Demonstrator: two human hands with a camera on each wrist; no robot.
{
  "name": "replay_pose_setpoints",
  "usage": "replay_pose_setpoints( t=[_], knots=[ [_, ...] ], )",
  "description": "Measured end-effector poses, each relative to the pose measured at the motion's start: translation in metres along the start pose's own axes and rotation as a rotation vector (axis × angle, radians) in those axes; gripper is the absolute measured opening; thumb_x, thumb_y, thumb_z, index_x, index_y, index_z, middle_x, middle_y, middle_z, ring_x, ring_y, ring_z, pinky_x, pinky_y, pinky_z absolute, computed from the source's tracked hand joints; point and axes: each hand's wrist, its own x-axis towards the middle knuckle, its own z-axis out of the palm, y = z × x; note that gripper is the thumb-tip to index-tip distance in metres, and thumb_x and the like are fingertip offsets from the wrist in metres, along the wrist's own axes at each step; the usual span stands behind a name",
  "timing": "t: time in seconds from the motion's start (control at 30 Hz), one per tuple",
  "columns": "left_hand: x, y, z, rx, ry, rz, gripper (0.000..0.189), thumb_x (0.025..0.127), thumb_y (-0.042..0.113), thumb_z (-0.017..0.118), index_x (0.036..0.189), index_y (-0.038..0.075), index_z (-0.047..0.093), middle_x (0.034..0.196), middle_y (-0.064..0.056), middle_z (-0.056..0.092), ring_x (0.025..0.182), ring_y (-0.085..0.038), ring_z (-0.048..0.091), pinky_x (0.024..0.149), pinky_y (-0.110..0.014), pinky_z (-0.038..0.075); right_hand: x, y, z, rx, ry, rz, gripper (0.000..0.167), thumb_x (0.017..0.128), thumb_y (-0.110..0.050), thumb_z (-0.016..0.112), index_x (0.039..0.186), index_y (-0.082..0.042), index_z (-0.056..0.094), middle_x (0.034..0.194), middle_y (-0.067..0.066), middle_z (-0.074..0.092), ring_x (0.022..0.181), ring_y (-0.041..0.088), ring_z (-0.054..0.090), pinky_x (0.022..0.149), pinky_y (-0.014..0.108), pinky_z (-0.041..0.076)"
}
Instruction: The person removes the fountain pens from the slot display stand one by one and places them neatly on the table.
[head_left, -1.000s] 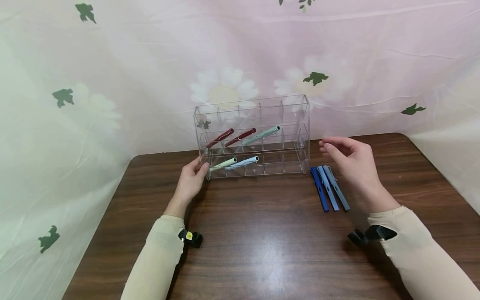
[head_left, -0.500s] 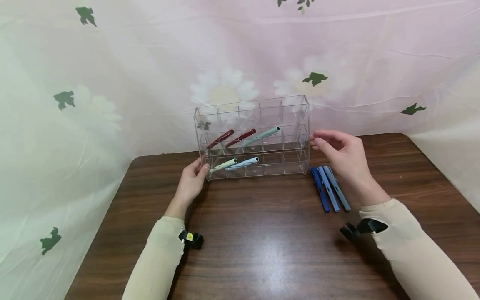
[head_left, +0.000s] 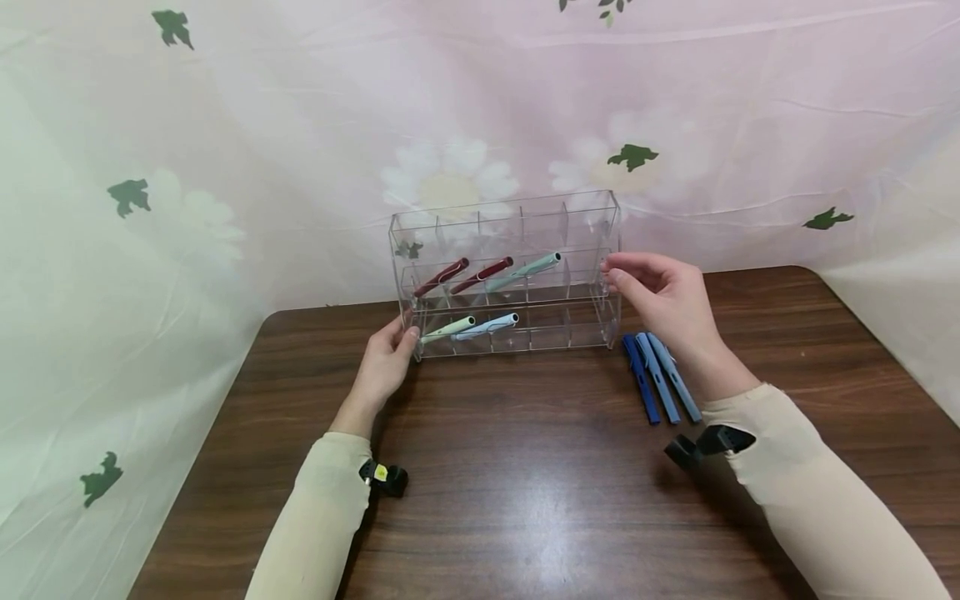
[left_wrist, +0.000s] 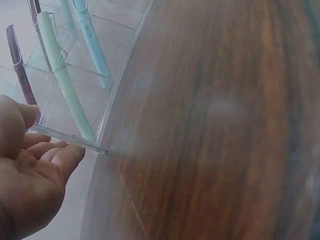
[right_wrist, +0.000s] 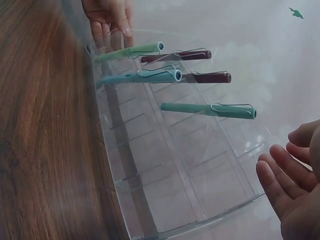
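A clear acrylic pen rack [head_left: 551,347] with stepped rows of compartments stands at the back of the table. My left hand [head_left: 384,364] grips its left side panel, thumb in front and fingers behind, as the left wrist view shows. Two dark red pens [head_left: 482,276] and a teal pen [head_left: 523,272] lean in the middle row. A light green pen [head_left: 447,330] and a light blue pen [head_left: 486,326] slant in the bottom row. My right hand [head_left: 670,307] hovers at the rack's right end, fingers loosely bent around nothing.
Three blue pens [head_left: 658,379] lie side by side on the brown wooden table [head_left: 480,467], right of the rack and below the right hand. A flowered cloth backdrop [head_left: 315,167] hangs close behind the rack.
My right hand has moved left, from above the blue pens to the rack's right end. The left hand keeps its grip, and the rack and pens stay in place.
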Motion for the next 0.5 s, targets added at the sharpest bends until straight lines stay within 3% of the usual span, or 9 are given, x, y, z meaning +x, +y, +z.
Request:
replay_pose_setpoints(
  t=[0.2,0.5],
  knots=[
    [0.000,-0.001,0.000,0.012,-0.013,-0.003,0.052,0.116,0.019,0.050,0.163,0.000,0.044,0.154,-0.026,0.059,0.151,-0.037,0.051,0.127,-0.054,0.041,0.002,0.004,0.007,-0.010,-0.025,-0.014,0.027,0.105,-0.010,0.070,0.127,0.006,0.075,0.109,-0.015,0.082,0.092,-0.002,0.077,0.085,0.014,0.061],
    [0.000,-0.001,0.000,0.006,-0.024,0.007,0.053,0.116,0.020,0.048,0.164,-0.001,0.040,0.159,-0.027,0.054,0.154,-0.038,0.046,0.129,-0.056,0.038,0.009,0.005,0.019,0.010,-0.056,-0.033,0.029,0.105,-0.010,0.071,0.131,0.003,0.075,0.124,0.010,0.081,0.103,-0.002,0.077,0.090,0.014,0.060]
  ],
)
